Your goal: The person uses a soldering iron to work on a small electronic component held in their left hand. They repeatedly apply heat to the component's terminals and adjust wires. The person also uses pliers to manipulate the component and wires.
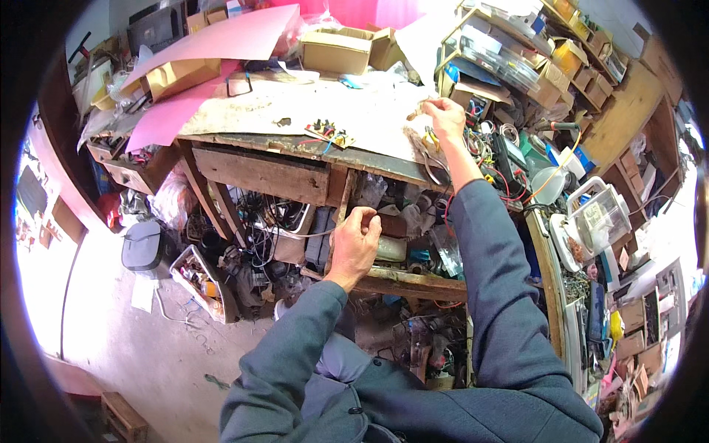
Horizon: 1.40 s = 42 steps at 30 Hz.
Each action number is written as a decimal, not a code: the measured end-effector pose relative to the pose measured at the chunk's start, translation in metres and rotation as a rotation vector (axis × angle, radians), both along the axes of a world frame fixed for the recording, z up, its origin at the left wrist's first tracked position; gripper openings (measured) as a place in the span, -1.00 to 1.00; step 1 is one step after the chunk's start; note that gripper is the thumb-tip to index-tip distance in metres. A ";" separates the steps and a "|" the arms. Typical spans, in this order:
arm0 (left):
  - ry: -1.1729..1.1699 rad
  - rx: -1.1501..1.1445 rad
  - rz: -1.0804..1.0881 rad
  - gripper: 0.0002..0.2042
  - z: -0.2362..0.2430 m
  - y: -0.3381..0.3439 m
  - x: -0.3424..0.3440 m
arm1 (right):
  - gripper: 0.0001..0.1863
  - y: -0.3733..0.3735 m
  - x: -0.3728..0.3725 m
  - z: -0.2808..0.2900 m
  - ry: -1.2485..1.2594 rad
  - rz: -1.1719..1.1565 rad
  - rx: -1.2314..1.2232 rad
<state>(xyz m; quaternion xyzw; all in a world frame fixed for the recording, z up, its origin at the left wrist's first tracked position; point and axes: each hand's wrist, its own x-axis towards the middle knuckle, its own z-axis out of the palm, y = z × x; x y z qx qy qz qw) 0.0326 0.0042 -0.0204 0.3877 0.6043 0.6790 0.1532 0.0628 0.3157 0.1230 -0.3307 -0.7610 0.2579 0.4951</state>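
Observation:
My left hand (pixel 354 245) is closed in front of the bench's open lower shelf. A thin pale cable (pixel 316 234) runs into its grip from the left. Over the right part of the worktop, my right hand (pixel 445 119) pinches something small and brownish that I cannot make out. Just below that hand, a pair of pliers (pixel 430 140) lies at the bench edge, next to dark curved leads. A small circuit board (pixel 330 136) with red, blue and yellow wires sits at the front edge of the workbench (pixel 255 111), left of my right hand.
Cardboard boxes (pixel 336 50) and pink sheets (pixel 221 40) stand at the back. A multimeter (pixel 511 156), tangled wires and a clear plastic container (pixel 594 221) crowd the right. Below are a wooden drawer (pixel 258 171), a grey bin (pixel 144 247) and a white crate (pixel 203 284).

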 end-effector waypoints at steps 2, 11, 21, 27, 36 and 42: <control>-0.053 0.018 -0.069 -0.76 0.007 -0.001 0.002 | -0.77 -0.023 0.012 0.009 0.227 0.330 -0.302; -0.622 0.224 -0.429 -0.62 0.012 0.006 -0.016 | -0.73 -0.186 0.072 -0.068 0.127 0.780 -0.684; -0.541 0.294 -0.249 -0.83 0.002 0.003 -0.011 | -0.88 -0.185 0.083 -0.104 0.144 0.681 -0.610; -0.485 0.244 -0.223 -0.65 0.012 -0.001 -0.004 | -0.92 -0.185 0.087 -0.104 0.169 0.560 -0.657; -0.413 0.009 -0.214 -0.88 0.008 -0.002 -0.008 | -0.91 -0.183 0.081 -0.116 0.141 0.585 -0.607; -0.393 0.023 -0.154 -0.85 0.015 -0.002 -0.002 | -0.90 -0.194 0.078 -0.118 0.252 0.646 -0.615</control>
